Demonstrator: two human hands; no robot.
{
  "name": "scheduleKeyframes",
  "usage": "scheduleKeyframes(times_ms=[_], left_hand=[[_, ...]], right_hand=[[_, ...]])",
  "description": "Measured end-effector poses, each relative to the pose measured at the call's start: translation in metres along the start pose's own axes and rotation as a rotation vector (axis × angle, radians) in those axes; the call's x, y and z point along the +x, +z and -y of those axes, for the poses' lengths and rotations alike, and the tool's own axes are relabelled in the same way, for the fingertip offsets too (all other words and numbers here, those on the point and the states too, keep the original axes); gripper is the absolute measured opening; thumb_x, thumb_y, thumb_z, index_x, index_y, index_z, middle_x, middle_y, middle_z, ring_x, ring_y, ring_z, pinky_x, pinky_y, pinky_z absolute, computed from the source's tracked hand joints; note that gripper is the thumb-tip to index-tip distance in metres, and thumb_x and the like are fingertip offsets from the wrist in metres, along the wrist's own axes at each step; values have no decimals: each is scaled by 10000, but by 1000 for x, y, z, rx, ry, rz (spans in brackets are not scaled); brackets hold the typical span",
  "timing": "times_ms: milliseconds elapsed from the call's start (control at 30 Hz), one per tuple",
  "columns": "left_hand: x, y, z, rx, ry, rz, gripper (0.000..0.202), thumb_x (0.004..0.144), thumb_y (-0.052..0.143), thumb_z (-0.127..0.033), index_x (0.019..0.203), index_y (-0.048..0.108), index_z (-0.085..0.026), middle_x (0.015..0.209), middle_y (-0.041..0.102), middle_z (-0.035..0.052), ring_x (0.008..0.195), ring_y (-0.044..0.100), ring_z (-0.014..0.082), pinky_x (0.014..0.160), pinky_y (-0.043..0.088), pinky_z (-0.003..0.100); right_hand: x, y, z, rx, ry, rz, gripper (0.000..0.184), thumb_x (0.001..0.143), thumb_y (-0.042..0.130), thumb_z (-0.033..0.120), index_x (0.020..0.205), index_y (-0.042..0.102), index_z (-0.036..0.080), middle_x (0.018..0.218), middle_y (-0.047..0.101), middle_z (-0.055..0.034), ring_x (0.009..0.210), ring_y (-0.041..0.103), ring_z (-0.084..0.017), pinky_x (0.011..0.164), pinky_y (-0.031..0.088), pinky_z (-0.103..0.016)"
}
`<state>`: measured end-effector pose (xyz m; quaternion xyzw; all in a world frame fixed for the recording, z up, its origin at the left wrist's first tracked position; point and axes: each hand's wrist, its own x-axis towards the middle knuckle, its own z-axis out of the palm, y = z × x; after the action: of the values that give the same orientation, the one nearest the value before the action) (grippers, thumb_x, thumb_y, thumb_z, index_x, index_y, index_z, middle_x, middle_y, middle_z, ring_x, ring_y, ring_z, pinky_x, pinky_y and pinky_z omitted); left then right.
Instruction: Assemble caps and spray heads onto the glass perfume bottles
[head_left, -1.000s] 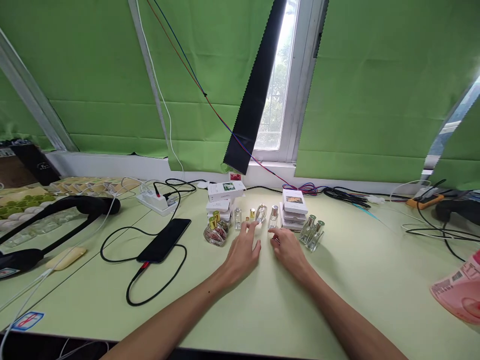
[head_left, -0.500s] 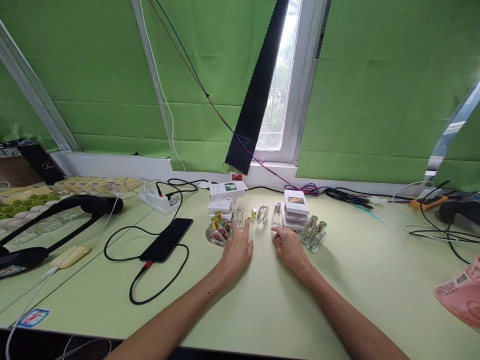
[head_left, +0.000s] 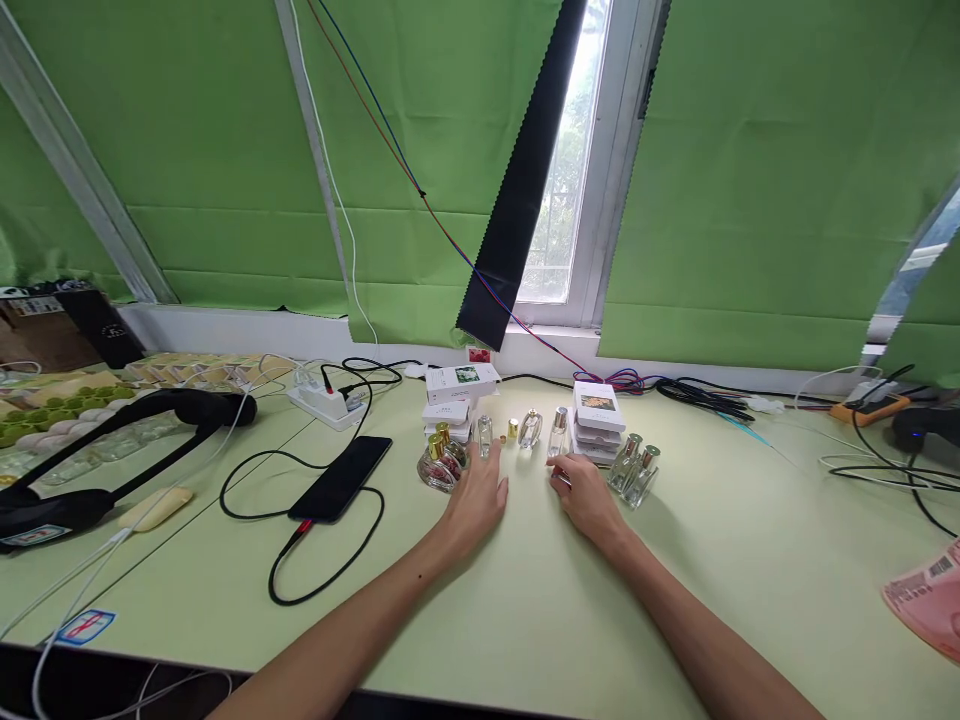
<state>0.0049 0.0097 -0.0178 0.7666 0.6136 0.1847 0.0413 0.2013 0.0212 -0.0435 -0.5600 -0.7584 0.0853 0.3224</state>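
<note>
The left forearm (head_left: 352, 625) is showing bare, tapering toward the wrist (head_left: 441, 540) and bearing one small, round, dark spot (head_left: 420, 576). Beyond that spot, the left hand (head_left: 472, 495) is showing slim, uncovered fingers (head_left: 492, 468); to the spot's right, the right forearm (head_left: 675, 610) and right hand (head_left: 590, 497) are likewise appearing bare and slender.

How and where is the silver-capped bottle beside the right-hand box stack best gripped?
Probably pinch the silver-capped bottle around its slim glass body, coming from the near left: it stands upright, and the white boxes crowd its right side.
</note>
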Motion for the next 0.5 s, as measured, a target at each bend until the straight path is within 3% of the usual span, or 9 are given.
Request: scheduleKeyframes(times_ms=[333,500], left_hand=[[-12,-6,-10,54,38,5,438,991,417,-188,1429,431,-196,1385,433,211,949,710,304,808,552,401],[-20,-12,-21,69,50,61,373,989,407,-164,1352,486,-204,1293,469,182,833,705,263,746,541,372]], right_hand=[[1,1,-4,41,-22,-38,290,872,583,39,1093,736,150,1035,749,-101,983,645,-266,868,487,-341],[1,0,-2,68,-38,-100,256,878,585,55,1065,730,152,1020,746,-94,1001,621,-269,871,486,-352]])
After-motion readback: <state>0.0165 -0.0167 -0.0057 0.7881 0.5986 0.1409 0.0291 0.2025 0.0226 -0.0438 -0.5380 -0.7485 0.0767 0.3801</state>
